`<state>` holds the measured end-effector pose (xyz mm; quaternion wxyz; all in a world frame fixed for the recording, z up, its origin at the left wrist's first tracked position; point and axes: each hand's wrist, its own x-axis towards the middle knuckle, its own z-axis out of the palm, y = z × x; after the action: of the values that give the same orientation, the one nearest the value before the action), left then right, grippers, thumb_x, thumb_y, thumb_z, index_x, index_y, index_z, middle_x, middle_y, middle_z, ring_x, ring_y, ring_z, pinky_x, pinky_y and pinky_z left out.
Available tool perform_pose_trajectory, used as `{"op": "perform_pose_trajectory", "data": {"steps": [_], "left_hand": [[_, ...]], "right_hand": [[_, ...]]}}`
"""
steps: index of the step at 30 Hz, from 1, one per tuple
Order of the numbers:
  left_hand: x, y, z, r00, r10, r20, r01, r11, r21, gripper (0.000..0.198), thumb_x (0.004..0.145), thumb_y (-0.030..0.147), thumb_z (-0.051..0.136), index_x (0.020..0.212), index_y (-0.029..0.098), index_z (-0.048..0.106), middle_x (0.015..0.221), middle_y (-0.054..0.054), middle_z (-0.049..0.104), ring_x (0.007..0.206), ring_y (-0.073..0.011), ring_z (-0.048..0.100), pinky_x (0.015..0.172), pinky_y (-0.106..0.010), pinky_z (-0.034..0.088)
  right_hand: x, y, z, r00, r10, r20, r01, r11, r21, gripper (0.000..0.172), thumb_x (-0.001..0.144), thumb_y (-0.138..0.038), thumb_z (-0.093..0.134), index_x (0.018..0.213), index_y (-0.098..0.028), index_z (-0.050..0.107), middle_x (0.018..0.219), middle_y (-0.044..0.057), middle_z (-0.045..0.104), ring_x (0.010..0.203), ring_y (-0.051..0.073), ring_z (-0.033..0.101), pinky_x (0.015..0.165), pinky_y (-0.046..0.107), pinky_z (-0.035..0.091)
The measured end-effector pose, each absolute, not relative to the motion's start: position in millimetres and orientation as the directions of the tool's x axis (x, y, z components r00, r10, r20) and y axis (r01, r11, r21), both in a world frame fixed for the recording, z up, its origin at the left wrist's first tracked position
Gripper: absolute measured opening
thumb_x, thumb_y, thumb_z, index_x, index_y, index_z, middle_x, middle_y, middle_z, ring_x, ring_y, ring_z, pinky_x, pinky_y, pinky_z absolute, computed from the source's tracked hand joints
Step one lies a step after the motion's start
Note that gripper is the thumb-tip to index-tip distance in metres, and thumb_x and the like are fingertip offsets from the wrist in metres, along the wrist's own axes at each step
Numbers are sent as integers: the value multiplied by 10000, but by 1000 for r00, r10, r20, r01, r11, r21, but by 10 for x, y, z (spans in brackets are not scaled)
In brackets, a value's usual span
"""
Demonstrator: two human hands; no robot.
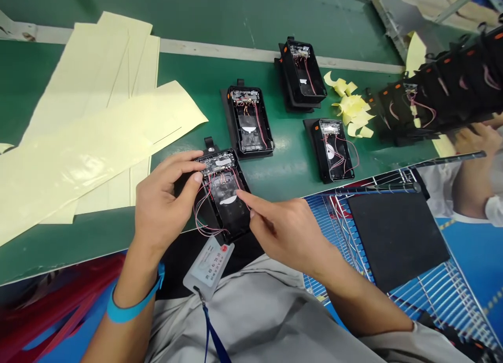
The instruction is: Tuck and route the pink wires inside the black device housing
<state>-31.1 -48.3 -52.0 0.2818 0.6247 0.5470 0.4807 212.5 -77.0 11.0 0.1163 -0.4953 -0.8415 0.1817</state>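
A black electronics case (230, 203) lies open at the table's near edge, showing a circuit board (218, 163) at its top, a white sticker and thin red wires. My left hand (167, 193) grips its upper left side, fingertips by the board and thumb on the rim. A loop of loose wires (199, 216) hangs out on the left. My right hand (285, 229) is at the right wall: the index fingertip reaches inside against the wires, the thumb lies by the outer edge. The other fingers are curled under.
Similar open cases stand beyond: one (251, 123), another (304, 72) and a third (334, 151) with loose wires. Yellow paper sheets (98, 117) cover the left; yellow scraps (353, 111) and a row of cases (444, 90) are right. A co-worker's hand (477, 140) is beyond a wire rack (436, 289).
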Motion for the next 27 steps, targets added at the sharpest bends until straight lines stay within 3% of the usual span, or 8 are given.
{"op": "perform_pose_trajectory", "data": {"steps": [4, 7, 9, 11, 15, 20, 22, 27], "left_hand": [[-298, -477, -515, -74, 952, 297, 408, -243, 880, 191, 988, 176, 727, 1131, 270, 813, 1351, 20, 739, 1295, -166, 708, 1186, -395, 576], [-295, -482, -512, -75, 949, 306, 406, -251, 878, 186, 982, 166, 730, 1115, 263, 816, 1342, 16, 743, 1287, -166, 713, 1181, -390, 578], [-296, -484, -522, -75, 947, 311, 405, -256, 878, 180, 981, 162, 729, 1106, 259, 816, 1335, 13, 746, 1284, -168, 715, 1179, -392, 580], [-296, -478, -540, -78, 947, 312, 394, -258, 882, 181, 978, 165, 737, 1112, 259, 815, 1335, 7, 746, 1291, -177, 712, 1180, -405, 584], [-287, -471, -506, -117, 942, 314, 331, -261, 907, 203, 973, 183, 760, 1150, 271, 809, 1384, -11, 721, 1362, -205, 679, 1235, -452, 565], [-315, -686, -95, -133, 916, 380, 424, -294, 857, 142, 966, 232, 782, 1097, 269, 823, 1410, -23, 708, 1356, -264, 678, 1216, -541, 550], [-365, -848, 86, -36, 964, 264, 503, -211, 838, 138, 985, 254, 758, 1106, 299, 807, 1527, 16, 640, 1410, -269, 637, 1210, -550, 541], [-468, -1178, 152, 223, 966, 134, 677, -252, 691, 242, 976, 347, 739, 1215, 348, 773, 1722, 34, 435, 1564, -353, 499, 1247, -654, 497]], "right_hand": [[1955, -679, 193, -499, 861, -93, 863, 484, -147, 608, 985, -192, 429, 1537, -168, 683, 628, 19, 698, 489, 185, 485, 580, 380, 125], [1877, -602, 262, -480, 865, -146, 877, 477, -57, 620, 964, -179, 430, 1526, -135, 691, 658, 60, 729, 502, 210, 525, 578, 378, 121], [1889, -579, 304, -481, 866, -140, 875, 463, -141, 601, 969, -167, 434, 1504, -143, 708, 676, 54, 736, 515, 196, 518, 579, 370, 154], [1948, -577, 338, -474, 876, -87, 847, 427, -318, 569, 986, -162, 447, 1482, -181, 726, 681, 12, 722, 514, 158, 463, 579, 351, 207], [2112, -596, 348, -347, 935, 66, 753, 320, -575, 417, 1024, -150, 521, 1327, -197, 804, 624, -67, 594, 506, 95, 322, 582, 295, 301], [2304, -607, 232, -213, 967, 142, 730, 254, -634, 283, 1047, -150, 572, 1226, -187, 788, 647, -74, 489, 564, 83, 406, 604, 266, 369], [2380, -619, 173, -192, 971, 140, 711, 236, -662, 262, 1056, -158, 564, 1233, -204, 751, 697, -59, 528, 614, 96, 476, 639, 268, 421], [2515, -700, 54, -421, 878, 226, 575, 452, -682, 271, 1010, -138, 594, 1254, -232, 663, 1003, 44, 690, 918, 190, 623, 865, 367, 537]]}}
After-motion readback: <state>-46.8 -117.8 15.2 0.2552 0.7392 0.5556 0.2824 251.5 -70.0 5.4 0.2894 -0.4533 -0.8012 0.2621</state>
